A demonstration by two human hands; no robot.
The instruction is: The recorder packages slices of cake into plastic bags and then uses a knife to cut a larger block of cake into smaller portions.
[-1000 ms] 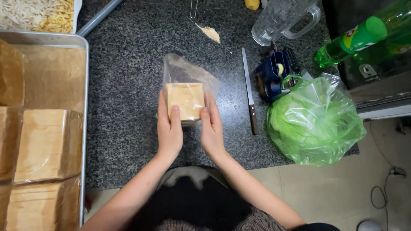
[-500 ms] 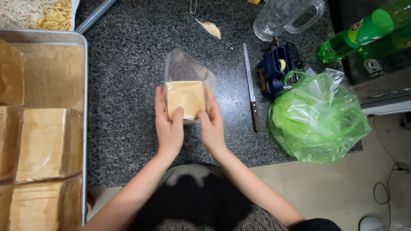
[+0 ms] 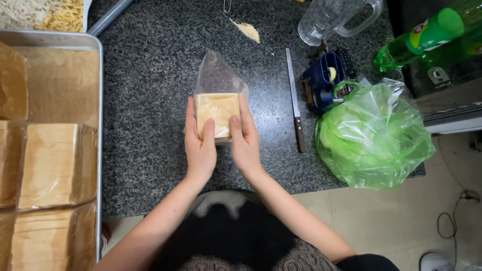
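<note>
A square, pale yellow sandwich in a clear plastic bag (image 3: 217, 108) stands on the dark speckled counter (image 3: 150, 75). My left hand (image 3: 200, 145) grips its left side with the thumb pressed on the front face. My right hand (image 3: 244, 140) holds the right side, thumb on the front too. The bag's loose top sticks out beyond the sandwich, away from me.
A metal tray (image 3: 98, 125) at the left holds wrapped bread loaves (image 3: 55, 165). A knife (image 3: 295, 100) lies right of the bag. Further right are a blue holder (image 3: 324, 80), a green bag of lettuce (image 3: 371, 138), a glass jug (image 3: 334, 20) and a green bottle (image 3: 427, 35).
Both hands stay on the bagged sandwich. My thumbs have come onto its front face, and the bag has shifted slightly away from me.
</note>
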